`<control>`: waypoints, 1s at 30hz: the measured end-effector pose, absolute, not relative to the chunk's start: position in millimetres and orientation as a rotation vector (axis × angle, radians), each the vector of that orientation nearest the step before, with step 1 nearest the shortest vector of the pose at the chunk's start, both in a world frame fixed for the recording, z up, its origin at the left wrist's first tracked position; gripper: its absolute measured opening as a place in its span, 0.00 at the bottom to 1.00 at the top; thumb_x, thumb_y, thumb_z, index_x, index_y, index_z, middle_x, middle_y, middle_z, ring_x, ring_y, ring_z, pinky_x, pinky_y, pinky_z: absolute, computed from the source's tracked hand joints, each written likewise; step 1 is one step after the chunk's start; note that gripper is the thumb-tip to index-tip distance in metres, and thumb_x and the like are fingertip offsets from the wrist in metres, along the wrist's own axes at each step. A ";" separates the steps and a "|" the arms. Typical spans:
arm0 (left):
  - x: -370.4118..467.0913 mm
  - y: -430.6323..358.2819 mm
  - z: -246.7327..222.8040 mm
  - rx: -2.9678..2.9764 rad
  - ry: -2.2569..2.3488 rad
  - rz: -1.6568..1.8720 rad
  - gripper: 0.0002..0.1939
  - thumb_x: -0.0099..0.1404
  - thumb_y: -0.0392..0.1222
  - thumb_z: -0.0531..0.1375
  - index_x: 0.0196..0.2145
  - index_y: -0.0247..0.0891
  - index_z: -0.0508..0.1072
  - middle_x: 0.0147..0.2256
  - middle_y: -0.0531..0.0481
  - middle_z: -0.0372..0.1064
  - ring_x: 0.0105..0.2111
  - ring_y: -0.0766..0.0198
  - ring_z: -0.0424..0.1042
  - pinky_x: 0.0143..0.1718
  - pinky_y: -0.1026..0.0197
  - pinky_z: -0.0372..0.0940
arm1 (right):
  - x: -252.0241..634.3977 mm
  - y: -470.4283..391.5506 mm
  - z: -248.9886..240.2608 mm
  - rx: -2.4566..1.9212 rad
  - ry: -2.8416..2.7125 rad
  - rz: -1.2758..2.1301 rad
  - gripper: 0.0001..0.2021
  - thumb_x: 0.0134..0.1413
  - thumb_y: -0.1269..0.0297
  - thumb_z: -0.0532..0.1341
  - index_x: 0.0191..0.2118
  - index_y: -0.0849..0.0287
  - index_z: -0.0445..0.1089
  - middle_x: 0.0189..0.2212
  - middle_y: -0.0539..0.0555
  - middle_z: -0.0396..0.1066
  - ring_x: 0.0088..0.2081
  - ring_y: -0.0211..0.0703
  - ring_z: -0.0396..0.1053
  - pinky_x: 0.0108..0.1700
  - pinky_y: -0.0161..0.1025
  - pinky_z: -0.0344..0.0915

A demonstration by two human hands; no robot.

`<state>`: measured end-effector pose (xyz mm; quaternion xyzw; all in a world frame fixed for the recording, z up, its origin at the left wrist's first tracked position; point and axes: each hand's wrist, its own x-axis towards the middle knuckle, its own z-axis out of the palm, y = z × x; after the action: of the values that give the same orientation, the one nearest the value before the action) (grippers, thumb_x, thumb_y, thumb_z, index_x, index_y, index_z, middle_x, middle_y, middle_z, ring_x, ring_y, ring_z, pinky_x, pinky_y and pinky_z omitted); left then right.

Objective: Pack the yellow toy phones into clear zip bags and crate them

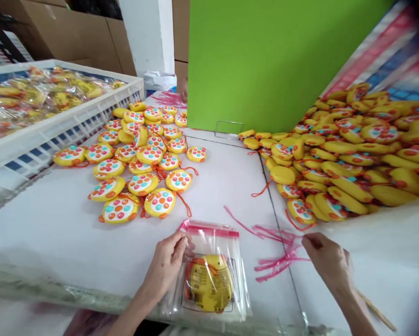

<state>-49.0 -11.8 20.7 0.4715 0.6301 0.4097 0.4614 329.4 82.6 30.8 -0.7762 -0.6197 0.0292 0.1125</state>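
Note:
My left hand (172,254) pinches the upper left corner of a clear zip bag (242,289) with a pink seal along its top. Inside the bag lies a yellow toy (211,284) with an orange cord, its back with printed text facing up. My right hand (326,256) is closed at the fingertips on the end of a pink plastic strip, at the edge of a small heap of pink strips (277,266) on the table. Beyond the bag are several yellow toys (160,201) with coloured round buttons and orange cords, mostly face up.
A large pile of yellow toys (345,163) spreads along the right. A white crate (132,88) with bagged toys stands at the left. An upright green panel (265,60) blocks the back. Another person's hand (183,89) shows beside it. A thin stick (377,310) lies near my right forearm.

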 end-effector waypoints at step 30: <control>-57.7 -18.9 20.5 0.873 1.426 1.023 0.08 0.59 0.42 0.55 0.26 0.37 0.70 0.27 0.51 0.72 0.31 0.61 0.71 0.32 0.65 0.63 | 186.9 58.1 34.5 -1.302 -1.892 1.549 0.07 0.47 0.70 0.54 0.25 0.60 0.68 0.19 0.46 0.61 0.23 0.33 0.55 0.26 0.32 0.52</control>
<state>-57.7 -18.9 20.5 0.3700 0.6042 0.4334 0.5570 186.9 58.1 34.5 -0.4620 -0.6712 0.5495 0.1847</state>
